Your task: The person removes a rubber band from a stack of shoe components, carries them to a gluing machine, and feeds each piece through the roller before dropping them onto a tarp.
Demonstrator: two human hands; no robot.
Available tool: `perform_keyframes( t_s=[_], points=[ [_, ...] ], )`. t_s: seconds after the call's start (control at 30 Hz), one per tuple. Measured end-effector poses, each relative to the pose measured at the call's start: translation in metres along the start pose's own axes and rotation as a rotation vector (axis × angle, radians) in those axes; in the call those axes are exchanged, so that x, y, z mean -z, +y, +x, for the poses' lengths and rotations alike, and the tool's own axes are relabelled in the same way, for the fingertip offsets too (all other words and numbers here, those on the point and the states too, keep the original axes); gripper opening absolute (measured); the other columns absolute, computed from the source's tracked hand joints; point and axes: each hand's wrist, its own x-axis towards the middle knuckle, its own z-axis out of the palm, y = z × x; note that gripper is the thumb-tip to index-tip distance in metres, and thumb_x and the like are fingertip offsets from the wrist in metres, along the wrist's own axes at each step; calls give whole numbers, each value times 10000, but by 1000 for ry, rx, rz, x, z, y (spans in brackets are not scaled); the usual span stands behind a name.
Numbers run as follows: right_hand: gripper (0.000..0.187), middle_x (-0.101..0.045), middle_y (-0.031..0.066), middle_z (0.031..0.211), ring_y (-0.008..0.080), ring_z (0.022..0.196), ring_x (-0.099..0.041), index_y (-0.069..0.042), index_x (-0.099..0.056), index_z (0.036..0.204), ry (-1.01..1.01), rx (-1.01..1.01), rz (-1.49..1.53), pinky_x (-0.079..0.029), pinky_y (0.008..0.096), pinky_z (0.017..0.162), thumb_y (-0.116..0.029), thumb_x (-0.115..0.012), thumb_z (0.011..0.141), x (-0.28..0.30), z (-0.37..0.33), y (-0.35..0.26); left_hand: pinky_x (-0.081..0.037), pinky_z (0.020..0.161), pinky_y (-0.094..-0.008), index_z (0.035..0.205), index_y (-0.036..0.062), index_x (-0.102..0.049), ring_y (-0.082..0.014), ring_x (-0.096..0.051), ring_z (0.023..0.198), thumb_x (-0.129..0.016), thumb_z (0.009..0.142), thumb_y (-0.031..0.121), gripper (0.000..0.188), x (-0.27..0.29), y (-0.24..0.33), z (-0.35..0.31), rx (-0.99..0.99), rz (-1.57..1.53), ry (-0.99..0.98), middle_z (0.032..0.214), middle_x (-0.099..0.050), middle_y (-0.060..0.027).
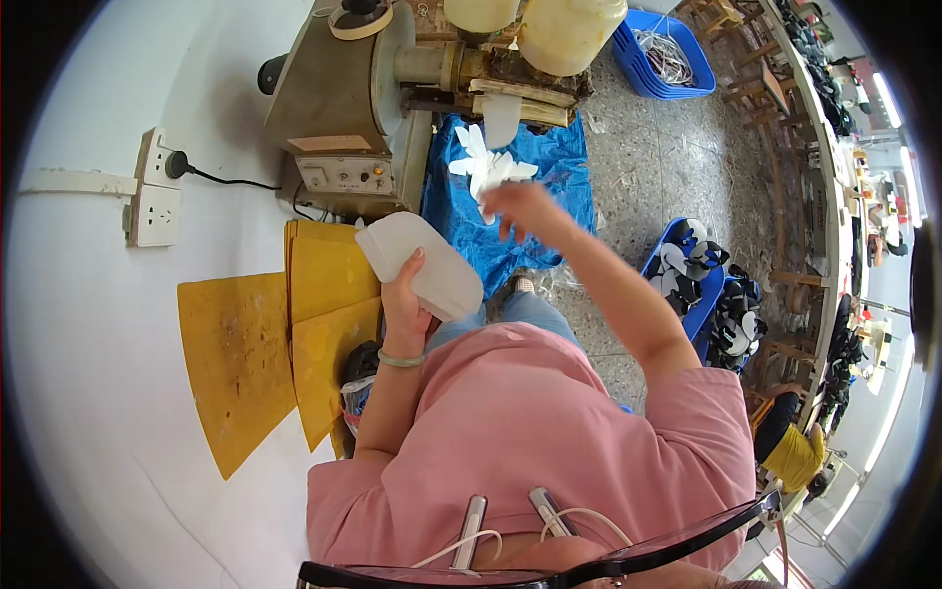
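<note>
My left hand point(400, 309) is wrapped round a whitish, translucent plastic container point(424, 267), shaped like a jug. It is tilted in front of my body, with its narrow end toward the machine. Over a blue plastic sheet point(456, 231), my right hand point(530, 211) reaches out with bent fingers apart, somewhat blurred. Just beyond those fingers lies a loose pile of white, flat, strip-like pieces point(491, 169), which the hand partly overlaps. Whether it touches them is hard to see. A pale flap point(501, 120) hangs from the machine above the pile.
A grey-brown machine point(339, 118) carrying yellowed plastic containers point(569, 34) stands ahead. Yellow boards point(235, 363) lean at the left wall beside a socket point(155, 187). To the right are a blue basket of cords point(667, 59), blue bins of black-and-white parts point(687, 265), and a long workbench.
</note>
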Motion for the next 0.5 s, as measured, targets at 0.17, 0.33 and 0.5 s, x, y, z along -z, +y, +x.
perform_keyframes(
  t_s=[0.17, 0.33, 0.5],
  points=[
    [278, -623, 48, 694, 85, 481, -537, 14, -616, 947, -120, 20, -61, -407, 233, 406, -247, -616, 848, -32, -35, 27, -494, 800, -395, 1195, -7, -447, -267, -586, 950, -558, 834, 104, 393, -6, -1, 4, 39, 9, -26, 1050, -561, -124],
    [221, -599, 54, 651, 99, 468, -538, 28, -602, 935, 275, 100, 443, -398, 219, 402, -176, -620, 851, 24, -3, 32, -479, 839, -436, 1204, -43, -419, -346, -580, 991, -468, 842, 206, 442, 1, 8, 12, 185, -186, -87, 1067, -557, -175],
    [209, -590, 73, 623, 122, 460, -526, 43, -616, 884, 406, 34, 602, -398, 233, 418, -153, -649, 820, 59, 15, 41, -480, 841, -440, 1229, -57, -392, -354, -573, 1022, -492, 838, 176, 466, -7, 15, 6, 97, -21, -64, 1101, -547, -206]
  ],
)
